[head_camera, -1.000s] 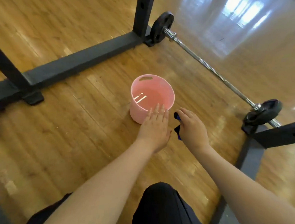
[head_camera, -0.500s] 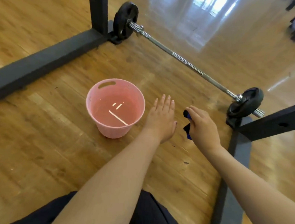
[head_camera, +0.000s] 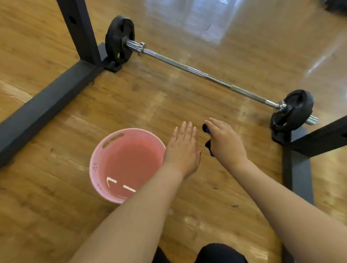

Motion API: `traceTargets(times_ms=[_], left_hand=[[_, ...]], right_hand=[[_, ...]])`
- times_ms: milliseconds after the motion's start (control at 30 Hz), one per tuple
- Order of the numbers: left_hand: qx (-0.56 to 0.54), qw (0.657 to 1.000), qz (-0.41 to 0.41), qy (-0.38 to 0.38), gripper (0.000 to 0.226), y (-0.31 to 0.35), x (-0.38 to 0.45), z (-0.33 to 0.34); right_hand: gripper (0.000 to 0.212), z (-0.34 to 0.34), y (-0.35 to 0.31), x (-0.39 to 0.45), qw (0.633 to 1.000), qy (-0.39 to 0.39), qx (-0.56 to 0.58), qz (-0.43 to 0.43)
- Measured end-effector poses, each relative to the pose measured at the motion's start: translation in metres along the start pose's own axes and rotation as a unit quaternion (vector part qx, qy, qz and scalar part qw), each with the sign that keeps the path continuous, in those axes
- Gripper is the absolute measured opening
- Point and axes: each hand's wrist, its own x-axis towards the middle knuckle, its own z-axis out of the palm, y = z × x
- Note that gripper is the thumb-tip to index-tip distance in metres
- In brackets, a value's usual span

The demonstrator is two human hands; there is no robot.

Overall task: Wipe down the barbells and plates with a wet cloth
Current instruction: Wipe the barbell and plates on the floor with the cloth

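A steel barbell (head_camera: 203,74) lies on the wooden floor ahead of me, with a black plate (head_camera: 119,40) on its left end and another black plate (head_camera: 293,110) on its right end. My right hand (head_camera: 224,142) is shut on a dark blue cloth (head_camera: 208,140), of which only small bits show past the fingers; it hovers short of the right plate. My left hand (head_camera: 182,149) is open and flat, fingers together, just right of a pink bucket (head_camera: 103,168) holding water.
Black rack beams run along the floor at the left (head_camera: 40,103) and right (head_camera: 298,172), with an upright post (head_camera: 78,21) beside the left plate. My dark-clad knees (head_camera: 218,258) are at the bottom edge.
The view has shifted, so the bucket now sits lower and nearer to me and the barbell appears closer. Both hands keep their pose, the right still gripping the cloth.
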Motion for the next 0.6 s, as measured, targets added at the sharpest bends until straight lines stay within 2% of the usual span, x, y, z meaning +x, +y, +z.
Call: traceTargets(times_ms=[133,233,333,533,600], left_hand=[[-0.028,0.999,0.014,-0.007,0.067,0.002,0.031,-0.014],[-0.022,0.999,0.04,-0.011,0.069,0.007,0.058,-0.03],[0.013,0.997,0.076,-0.008,0.069,0.008,0.093,-0.041],[0.018,0.998,0.064,0.006,0.068,0.043,0.18,-0.048],[0.016,0.998,0.065,0.0,0.068,0.057,0.212,-0.047]], right_hand=[[0.057,-0.005,0.019,0.026,0.998,-0.043,-0.047,0.008],[0.07,-0.008,0.041,0.042,0.994,-0.019,-0.105,-0.028],[0.073,-0.007,0.07,0.05,0.987,-0.012,-0.153,-0.036],[0.066,0.007,0.157,0.071,0.989,-0.068,-0.129,0.03],[0.072,0.011,0.19,0.09,0.99,-0.077,-0.108,0.051]])
